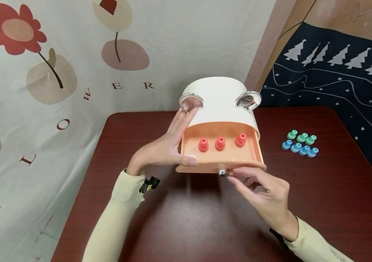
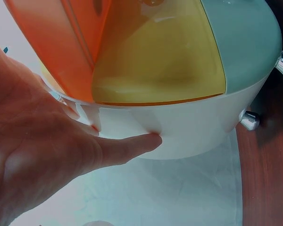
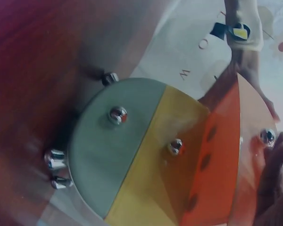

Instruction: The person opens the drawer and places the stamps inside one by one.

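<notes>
A white, round-topped cabinet (image 1: 218, 92) stands on the table with its orange drawer (image 1: 222, 167) pulled out. Inside the drawer lie three red peg-like pieces (image 1: 220, 143). My left hand (image 1: 169, 145) steadies the cabinet from its left side, fingers extended; in the left wrist view a fingertip (image 2: 153, 140) presses the white shell. With thumb and forefinger, my right hand (image 1: 261, 193) pinches the silver knob (image 1: 222, 172) on the drawer front. Below the orange drawer, the right wrist view has a yellow drawer (image 3: 146, 174) and a green drawer (image 3: 118, 146), both closed.
On the table (image 1: 205, 225), right of the cabinet, several blue pieces (image 1: 296, 147) form a row in front of three green pieces (image 1: 302, 137). Silver ring-like parts (image 1: 249, 100) stick out at the cabinet's upper sides. A printed cloth (image 1: 172, 43) hangs behind.
</notes>
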A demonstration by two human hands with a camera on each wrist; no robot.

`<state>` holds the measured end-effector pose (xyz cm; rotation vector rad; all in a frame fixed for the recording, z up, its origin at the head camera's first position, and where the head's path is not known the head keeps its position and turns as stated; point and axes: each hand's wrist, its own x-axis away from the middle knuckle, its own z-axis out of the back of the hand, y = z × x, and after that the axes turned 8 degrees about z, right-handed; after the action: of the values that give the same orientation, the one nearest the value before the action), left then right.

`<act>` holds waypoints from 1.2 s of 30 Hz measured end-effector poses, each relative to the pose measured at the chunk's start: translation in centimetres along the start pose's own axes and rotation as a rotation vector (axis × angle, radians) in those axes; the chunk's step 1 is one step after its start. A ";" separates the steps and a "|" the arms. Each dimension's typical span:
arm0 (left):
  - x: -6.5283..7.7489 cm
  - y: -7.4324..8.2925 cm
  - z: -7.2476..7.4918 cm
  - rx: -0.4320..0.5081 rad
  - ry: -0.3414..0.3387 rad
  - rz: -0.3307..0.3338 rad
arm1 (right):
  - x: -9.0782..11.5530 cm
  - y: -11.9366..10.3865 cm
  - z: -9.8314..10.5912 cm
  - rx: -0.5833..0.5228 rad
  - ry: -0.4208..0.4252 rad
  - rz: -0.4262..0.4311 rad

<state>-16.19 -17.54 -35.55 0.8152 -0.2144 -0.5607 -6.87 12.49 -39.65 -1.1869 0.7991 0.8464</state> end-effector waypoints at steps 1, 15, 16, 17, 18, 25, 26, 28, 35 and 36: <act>0.0 0.0 0.0 0.002 0.002 0.000 | 0.2 0.1 -0.2 0.006 -0.028 -0.009; 0.2 0.4 0.4 -0.078 0.078 -0.066 | 0.7 1.7 -1.6 0.139 -0.067 -0.042; 0.2 0.4 0.4 -0.081 0.086 -0.079 | 0.7 1.8 -1.6 0.147 -0.070 -0.041; 0.2 0.4 0.5 -0.083 0.093 -0.090 | 0.6 2.1 -1.6 0.154 -0.073 -0.039; 0.2 0.3 0.5 -0.079 0.098 -0.097 | 0.5 2.3 -1.6 0.155 -0.078 -0.040; 0.0 0.0 0.0 -0.070 0.191 -0.073 | 0.2 4.3 -1.8 0.163 -0.105 -0.092; 0.0 0.0 -0.1 -0.071 0.204 -0.069 | 0.2 4.6 -1.8 0.166 -0.109 -0.106; -0.1 -0.1 -0.2 -0.051 0.227 -0.068 | 0.3 5.0 -1.8 0.173 -0.117 -0.135; -0.3 -0.7 -0.3 -0.001 0.286 -0.083 | 0.4 5.8 -2.0 0.196 -0.127 -0.225; -0.4 -0.7 -0.3 0.002 0.297 -0.084 | 0.3 5.8 -2.0 0.197 -0.126 -0.236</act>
<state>-16.70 -17.53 -36.31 0.9019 0.0918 -0.5113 -12.01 11.48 -42.90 -1.0194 0.6110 0.6263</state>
